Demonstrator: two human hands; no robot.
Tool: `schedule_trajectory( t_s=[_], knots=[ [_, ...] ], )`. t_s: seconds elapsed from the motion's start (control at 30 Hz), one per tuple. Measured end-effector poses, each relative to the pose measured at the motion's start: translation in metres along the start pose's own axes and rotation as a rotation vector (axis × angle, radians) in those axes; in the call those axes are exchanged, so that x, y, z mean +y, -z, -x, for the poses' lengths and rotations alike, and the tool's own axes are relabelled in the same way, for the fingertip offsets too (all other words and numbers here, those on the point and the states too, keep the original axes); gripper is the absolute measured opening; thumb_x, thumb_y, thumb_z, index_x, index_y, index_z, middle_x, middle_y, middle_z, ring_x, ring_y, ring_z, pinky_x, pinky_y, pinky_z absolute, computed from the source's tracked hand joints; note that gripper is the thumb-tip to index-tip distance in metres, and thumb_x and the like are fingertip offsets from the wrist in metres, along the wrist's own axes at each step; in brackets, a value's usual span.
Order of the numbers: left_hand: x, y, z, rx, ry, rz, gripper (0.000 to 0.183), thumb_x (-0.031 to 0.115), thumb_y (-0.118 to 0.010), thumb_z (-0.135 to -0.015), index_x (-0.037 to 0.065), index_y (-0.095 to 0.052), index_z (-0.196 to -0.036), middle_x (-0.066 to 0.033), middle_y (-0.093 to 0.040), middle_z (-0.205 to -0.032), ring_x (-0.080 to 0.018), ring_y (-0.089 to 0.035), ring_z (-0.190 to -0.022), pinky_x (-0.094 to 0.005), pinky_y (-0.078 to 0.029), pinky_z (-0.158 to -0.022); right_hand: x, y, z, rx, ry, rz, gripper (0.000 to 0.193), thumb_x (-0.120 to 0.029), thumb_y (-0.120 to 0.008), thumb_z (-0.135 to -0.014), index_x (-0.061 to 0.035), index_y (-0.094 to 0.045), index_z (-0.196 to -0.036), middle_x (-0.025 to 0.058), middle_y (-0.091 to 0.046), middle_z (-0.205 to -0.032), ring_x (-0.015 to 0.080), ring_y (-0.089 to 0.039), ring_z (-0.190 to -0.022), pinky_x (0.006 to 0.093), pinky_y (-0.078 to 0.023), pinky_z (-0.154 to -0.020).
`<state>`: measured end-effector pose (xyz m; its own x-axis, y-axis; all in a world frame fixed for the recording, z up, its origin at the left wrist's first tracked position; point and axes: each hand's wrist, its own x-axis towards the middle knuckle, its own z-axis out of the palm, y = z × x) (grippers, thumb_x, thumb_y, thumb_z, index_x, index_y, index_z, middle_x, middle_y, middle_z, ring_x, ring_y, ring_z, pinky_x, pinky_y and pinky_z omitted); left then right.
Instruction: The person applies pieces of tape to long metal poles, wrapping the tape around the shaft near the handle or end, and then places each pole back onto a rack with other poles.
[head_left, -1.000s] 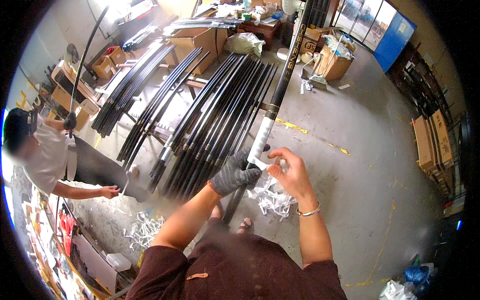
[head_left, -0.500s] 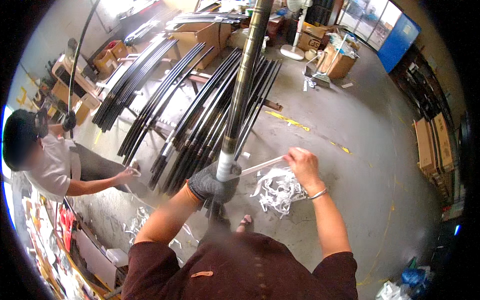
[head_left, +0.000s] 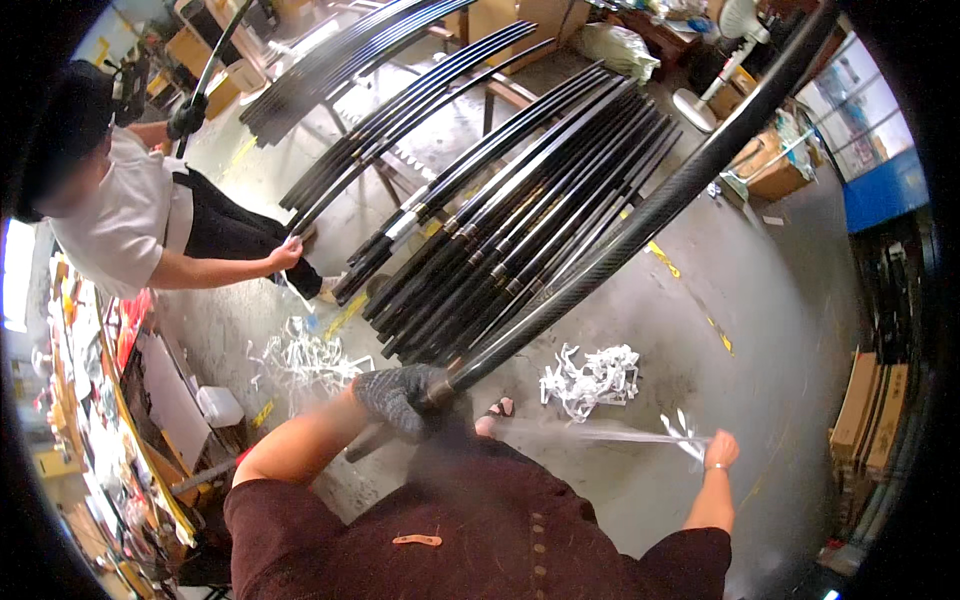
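1. The long black tube with a woven carbon pattern runs slantwise from the lower centre of the frame to the upper right corner.
2. The left hand, in a dark grey knitted glove, is wrapped around the tube near its lower end, fingers curled in.
3. A narrow, translucent white strip stretches almost level across the lower centre, blurred; whether its left end touches the tube cannot be made out.
4. The bare right hand, at the lower right with a silver bangle at its wrist, is closed on the strip's right end, where loose white tails hang; single fingers are too small to tell apart.
5. Below the tube, right of centre, a tangled heap of white strips lies on the grey floor; a second, looser heap of white strips lies left of centre.
6. In the upper centre, many glossy black tubes lie side by side in slanting rows on a rack.
7. At the upper left, a co-worker in a white shirt holds a thin dark rod in one gloved hand and a white strip in the bare other.
8. Flat brown cardboard cartons stand at the right edge.
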<state>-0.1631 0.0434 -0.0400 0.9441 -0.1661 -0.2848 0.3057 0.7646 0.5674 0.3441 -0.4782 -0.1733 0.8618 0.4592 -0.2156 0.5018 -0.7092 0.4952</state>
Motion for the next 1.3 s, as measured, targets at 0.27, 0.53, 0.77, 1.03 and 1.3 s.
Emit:
schedule_trajectory(
  t_s=[0.27,0.53,0.77,1.03,1.3],
  knots=[
    [0.074,0.079,0.016,0.599,-0.348,-0.380,0.067,0.018,-0.078,-0.076,0.006,-0.047,-0.133,-0.0012,-0.062,-0.081,-0.0120,-0.060,-0.065,-0.0279,-0.048,-0.055,0.041,-0.023,0.062,-0.218,-0.407,-0.274,0.019,-0.017,-0.073,-0.071,-0.0025,-0.070,-0.082,0.0191,-0.068,-0.101,0.0363,-0.067,-0.092,0.0424,-0.053,-0.079],
    [0.060,0.268,-0.078,1.153,-0.317,-1.274,0.058,0.033,-0.066,-0.086,0.010,-0.047,-0.136,-0.0203,-0.054,-0.130,-0.0379,-0.051,-0.120,-0.0417,-0.042,-0.100,-0.134,0.028,0.103,-0.348,-0.252,-0.613,0.020,-0.012,-0.069,-0.062,0.0014,-0.065,-0.076,0.0214,-0.064,-0.077,0.0391,-0.063,-0.074,0.0443,-0.051,-0.071],
    [0.070,0.312,-0.145,1.225,0.216,-1.502,0.056,0.040,-0.053,-0.093,0.023,-0.037,-0.144,-0.0156,-0.065,-0.104,-0.0337,-0.064,-0.091,-0.0468,-0.048,-0.083,-0.148,0.038,0.146,-0.221,-0.354,-0.674,0.030,-0.007,-0.063,-0.070,0.0014,-0.053,-0.096,0.0237,-0.061,-0.084,0.0399,-0.061,-0.078,0.0461,-0.047,-0.071],
    [0.047,0.372,-0.159,1.262,-0.090,-1.581,0.042,0.018,-0.055,-0.090,0.022,-0.055,-0.132,-0.0169,-0.066,-0.103,-0.0338,-0.063,-0.094,-0.0433,-0.050,-0.083,-0.138,0.040,0.163,-0.309,-0.368,-0.576,0.043,-0.002,-0.056,-0.076,0.0032,-0.040,-0.115,0.0254,-0.057,-0.094,0.0428,-0.058,-0.089,0.0469,-0.045,-0.081],
    [0.008,0.324,-0.086,1.467,-0.390,-1.622,0.045,0.014,-0.070,-0.071,0.011,-0.061,-0.115,-0.0127,-0.062,-0.108,-0.0347,-0.055,-0.106,-0.0453,-0.042,-0.094,-0.178,0.043,0.146,-0.443,-0.165,-0.777,0.024,-0.006,-0.054,-0.077,0.0017,-0.057,-0.099,0.0239,-0.061,-0.089,0.0384,-0.060,-0.083,0.0429,-0.046,-0.079]
  ],
)
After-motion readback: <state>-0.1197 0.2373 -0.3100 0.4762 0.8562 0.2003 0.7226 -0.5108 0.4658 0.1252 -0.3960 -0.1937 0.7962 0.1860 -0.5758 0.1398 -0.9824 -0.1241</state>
